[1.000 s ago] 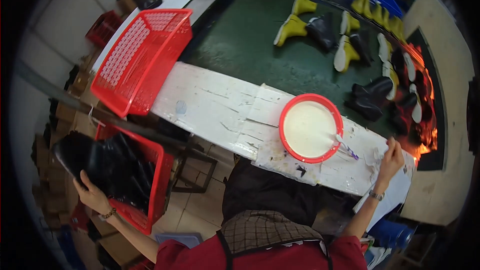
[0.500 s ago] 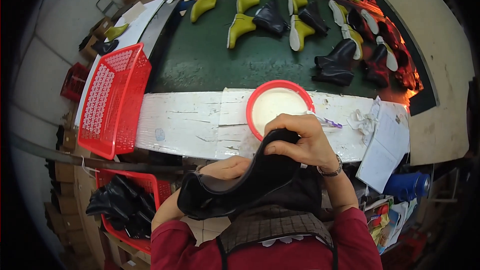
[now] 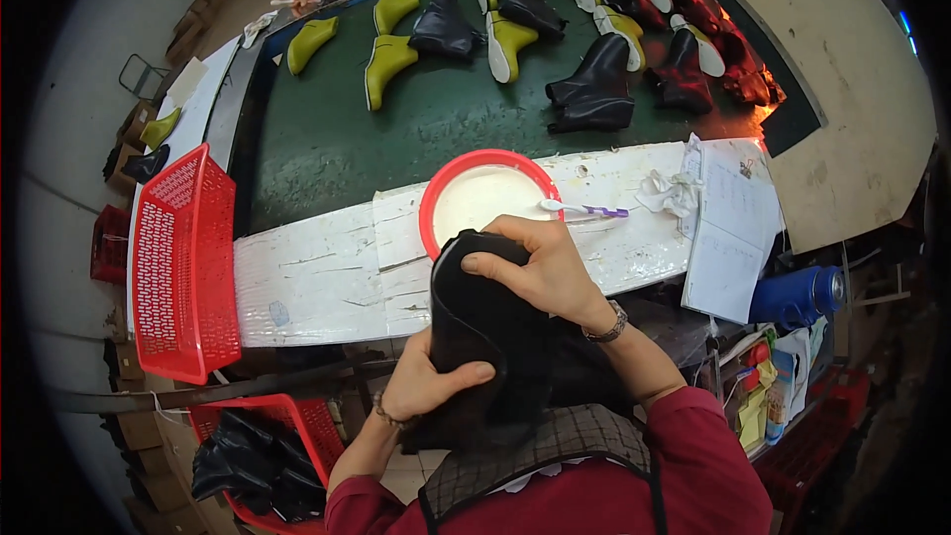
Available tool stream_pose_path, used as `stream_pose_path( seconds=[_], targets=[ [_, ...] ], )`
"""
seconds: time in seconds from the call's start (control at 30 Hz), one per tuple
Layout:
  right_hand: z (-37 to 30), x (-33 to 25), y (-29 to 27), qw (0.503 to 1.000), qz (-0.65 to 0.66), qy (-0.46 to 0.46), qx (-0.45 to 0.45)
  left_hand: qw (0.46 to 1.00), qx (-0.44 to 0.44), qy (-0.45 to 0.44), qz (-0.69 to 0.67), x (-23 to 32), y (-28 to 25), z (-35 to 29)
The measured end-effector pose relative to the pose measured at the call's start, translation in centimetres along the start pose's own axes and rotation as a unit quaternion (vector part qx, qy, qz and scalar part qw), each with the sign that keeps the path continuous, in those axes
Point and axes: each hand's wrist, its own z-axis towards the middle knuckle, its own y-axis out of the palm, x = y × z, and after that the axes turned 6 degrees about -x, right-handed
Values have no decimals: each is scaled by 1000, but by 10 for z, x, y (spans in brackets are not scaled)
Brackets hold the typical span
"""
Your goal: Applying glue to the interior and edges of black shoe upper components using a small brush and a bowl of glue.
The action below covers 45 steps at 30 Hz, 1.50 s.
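"Head view: what has just changed?"

"0.5 s ago the black boot (image 3: 495, 337) slanted left to right; now its length runs from far to near, just this side of the red bowl (image 3: 427, 208). The left hand (image 3: 426, 388) has come round to its left side, thumb laid on the near face, fingers hidden behind."

"And the right?"

"The right hand (image 3: 550, 277) pinches the far end, thumb in front, fingers bent over the back. I'd judge the boot steadied by 2 hands, with neither spare for the brush (image 3: 589, 210) resting on the bowl's right rim."

"How about edges?"

"Boot and bowl overlap from above; I can't tell whether they touch. The white worktop (image 3: 317, 277) has its near edge close by too, so a low move could knock it."

"Where is there room?"

"Leftward, I reckon: a long stretch of worktop lies between the bowl and the red basket (image 3: 201, 302). Rightward is tighter, with crumpled tissue (image 3: 669, 195) and papers (image 3: 733, 248) beyond the brush handle."
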Motion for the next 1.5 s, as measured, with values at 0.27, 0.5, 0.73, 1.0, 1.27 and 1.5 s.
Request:
stream_pose_path(
  seconds=[0.27, 0.5, 0.73, 1.0, 1.27, 1.5],
  targets=[
    [-10, 33, -55, 984, -20, 52, 172, 988, 97, 120, -21, 4, -50, 17],
    [-44, 109, -103, 893, -440, 0, 90, 972, 148, 181, 20, 9, -72, 22],
    [-47, 98, -93, 949, -272, 111, 114, 968, 189, 159, 44, 23, -72, 24],
    [-32, 62, -83, 893, -441, 24, 82, 964, 184, 191, -34, -6, -89, 21],
    [-40, 62, -77, 875, -477, -29, 76, 974, 147, 135, -106, -13, -84, 16],
    [-15, 37, -79, 985, -139, -25, 102, 987, 88, 13, -137, -22, -79, 9]
  ],
)
